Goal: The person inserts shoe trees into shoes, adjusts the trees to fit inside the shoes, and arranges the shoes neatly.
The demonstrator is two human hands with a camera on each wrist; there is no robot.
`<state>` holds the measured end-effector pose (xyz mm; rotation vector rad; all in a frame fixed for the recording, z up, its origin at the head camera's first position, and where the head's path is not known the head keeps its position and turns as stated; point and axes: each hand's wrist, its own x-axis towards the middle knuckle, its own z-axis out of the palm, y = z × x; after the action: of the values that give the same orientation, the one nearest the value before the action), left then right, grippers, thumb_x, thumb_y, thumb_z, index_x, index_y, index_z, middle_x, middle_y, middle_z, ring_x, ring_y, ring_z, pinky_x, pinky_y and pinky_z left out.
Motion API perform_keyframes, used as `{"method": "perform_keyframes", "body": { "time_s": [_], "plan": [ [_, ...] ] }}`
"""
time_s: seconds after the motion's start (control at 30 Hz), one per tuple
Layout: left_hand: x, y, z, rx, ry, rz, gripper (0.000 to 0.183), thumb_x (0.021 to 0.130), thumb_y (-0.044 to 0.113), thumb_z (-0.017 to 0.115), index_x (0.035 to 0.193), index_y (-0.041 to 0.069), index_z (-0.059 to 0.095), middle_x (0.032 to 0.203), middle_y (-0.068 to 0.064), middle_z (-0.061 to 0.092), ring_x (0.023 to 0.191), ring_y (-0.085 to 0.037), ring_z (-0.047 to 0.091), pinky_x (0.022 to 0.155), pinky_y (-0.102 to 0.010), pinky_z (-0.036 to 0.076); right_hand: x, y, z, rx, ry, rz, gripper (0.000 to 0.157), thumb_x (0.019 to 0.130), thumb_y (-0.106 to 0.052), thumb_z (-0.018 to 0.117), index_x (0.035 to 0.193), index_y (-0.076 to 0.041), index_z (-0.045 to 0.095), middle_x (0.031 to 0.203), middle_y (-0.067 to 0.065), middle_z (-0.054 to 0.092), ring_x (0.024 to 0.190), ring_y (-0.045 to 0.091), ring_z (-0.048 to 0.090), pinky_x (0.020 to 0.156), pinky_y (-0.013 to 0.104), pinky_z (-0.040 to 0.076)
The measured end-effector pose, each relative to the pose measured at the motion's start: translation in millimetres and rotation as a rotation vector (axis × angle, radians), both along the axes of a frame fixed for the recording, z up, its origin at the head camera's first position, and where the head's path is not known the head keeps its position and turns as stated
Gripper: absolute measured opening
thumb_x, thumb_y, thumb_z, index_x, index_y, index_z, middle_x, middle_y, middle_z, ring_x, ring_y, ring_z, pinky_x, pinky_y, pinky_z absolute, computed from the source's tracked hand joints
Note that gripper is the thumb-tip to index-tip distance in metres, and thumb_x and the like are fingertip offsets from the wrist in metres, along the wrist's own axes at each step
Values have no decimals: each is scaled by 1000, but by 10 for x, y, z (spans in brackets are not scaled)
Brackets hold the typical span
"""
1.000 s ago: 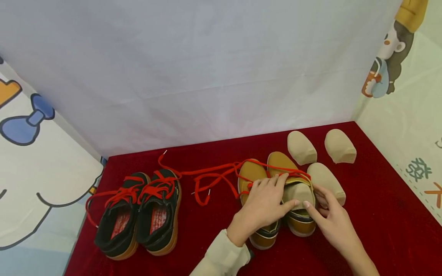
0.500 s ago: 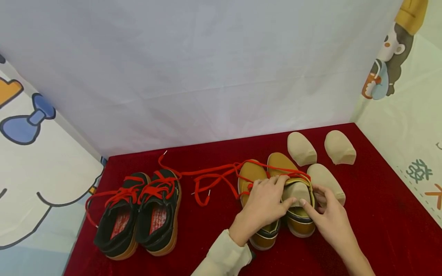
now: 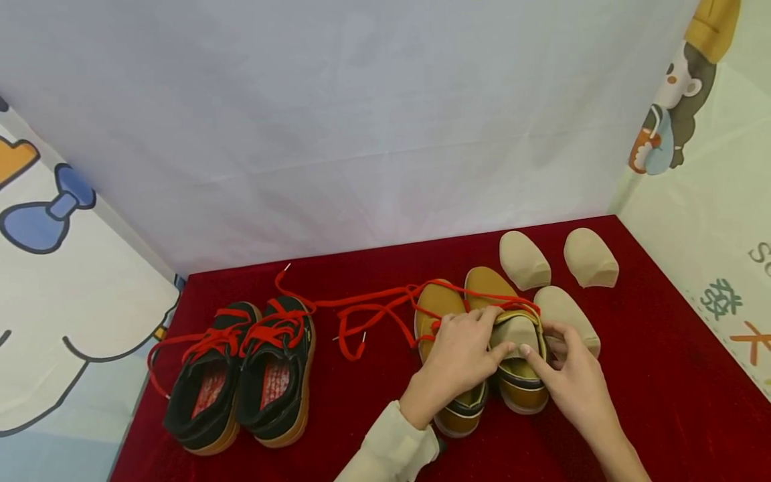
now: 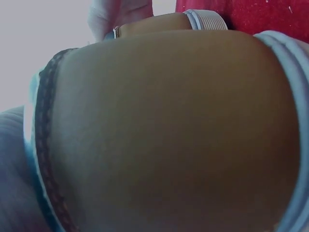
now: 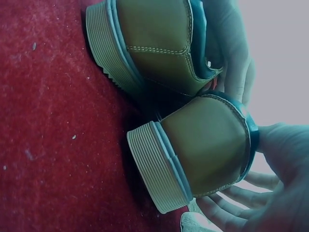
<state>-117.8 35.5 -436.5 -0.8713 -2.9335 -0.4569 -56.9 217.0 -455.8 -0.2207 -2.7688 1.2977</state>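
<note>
A beige insert (image 3: 515,335) is lodged in the mouth of the right tan shoe (image 3: 524,396), its broad end exposed and bare lining visible behind it at the heel; the shoe is set upright, side by side with the left tan shoe (image 3: 442,299), which is partly covered by the arm; the right shoe is gripped at its outer wall by the right hand (image 3: 572,381), with fingers bent along the outside and the thumb laid over the collar against the insert; the left hand (image 3: 460,351) is laid across the inner side, fingertips at the laced opening and thumb at the insert's edge; whether anything is pinched there cannot be told; the step in hand is judged to be the seating of the insert towards the toe; for the next move, a steady forward push by the thumbs is judged necessary, with the collar held open; three loose beige inserts (image 3: 565,314) are noted beyond and to the right; red laces (image 3: 385,292) are trailed leftward across the red cloth (image 3: 361,415); a pair of black shoes (image 3: 274,381) is placed at the far left, likewise laced in red.
</note>
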Motion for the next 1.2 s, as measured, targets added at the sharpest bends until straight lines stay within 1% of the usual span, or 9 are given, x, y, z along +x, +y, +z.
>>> {"method": "perform_keyframes", "body": {
  "time_s": [0.13, 0.27, 0.33, 0.43, 0.57, 0.73, 0.93, 1.03, 1.2],
  "plan": [
    [34, 23, -46, 7, 95, 26, 46, 96, 51, 71, 129, 20, 65, 124, 5, 76, 104, -13, 75, 95, -39, 55, -14, -14, 1, 32, 13, -26, 64, 100, -36, 71, 146, 1, 46, 136, 30, 65, 121, 42, 69, 83, 30, 58],
    [63, 52, -85, 13, 149, 45, 41, 94, 50, 75, 120, 21, 66, 116, 5, 78, 94, -13, 76, 92, -38, 56, -21, -22, -1, 49, 16, -55, 62, 97, -32, 75, 143, 0, 49, 130, 30, 69, 117, 41, 71, 76, 15, 50],
    [70, 68, -94, 16, 159, 54, 41, 92, 50, 77, 119, 21, 66, 115, 5, 78, 93, -13, 76, 92, -37, 56, -23, -26, -7, 52, 21, -68, 61, 96, -31, 77, 142, -1, 50, 127, 29, 70, 115, 41, 72, 77, 19, 51],
    [78, 91, -109, 15, 170, 75, 40, 90, 50, 79, 118, 23, 65, 113, 6, 78, 95, -13, 75, 92, -37, 55, -29, -35, -15, 52, 30, -84, 59, 95, -27, 78, 141, -1, 52, 125, 29, 71, 114, 41, 72, 84, 38, 58],
    [87, 121, -139, 12, 205, 105, 44, 86, 52, 83, 115, 26, 64, 108, 5, 75, 94, -13, 73, 91, -37, 56, -51, -42, -14, 46, 18, -97, 57, 94, -22, 78, 140, 0, 51, 124, 31, 71, 115, 44, 71, 92, 60, 55],
    [68, 172, -157, 8, 220, 135, 50, 79, 52, 88, 108, 23, 59, 97, 4, 65, 84, -16, 69, 85, -35, 54, -109, -23, 14, 82, -36, -60, 58, 94, -19, 77, 140, 2, 49, 120, 31, 72, 107, 43, 73, 77, 47, 57],
    [49, 234, -148, -46, 192, 178, 53, 78, 53, 89, 106, 22, 56, 97, 1, 61, 82, -17, 67, 84, -35, 54, -181, 11, 38, 138, -39, 34, 67, 92, -15, 78, 145, 8, 46, 123, 32, 64, 89, 33, 73, 66, 33, 51],
    [45, 265, -146, -68, 179, 200, 54, 77, 53, 89, 107, 22, 57, 99, 0, 61, 84, -17, 67, 85, -34, 53, -207, 20, 48, 168, -19, 75, 66, 91, -14, 79, 145, 8, 46, 124, 31, 63, 93, 34, 70, 69, 39, 53],
    [29, 311, -143, -68, 165, 226, 54, 76, 48, 91, 110, 21, 58, 98, -2, 62, 85, -18, 67, 84, -34, 52, -278, 28, 64, 199, 53, 164, 77, 88, -7, 81, 151, 9, 40, 140, 35, 55, 125, 52, 57, 96, 64, 50]
  ]
}}
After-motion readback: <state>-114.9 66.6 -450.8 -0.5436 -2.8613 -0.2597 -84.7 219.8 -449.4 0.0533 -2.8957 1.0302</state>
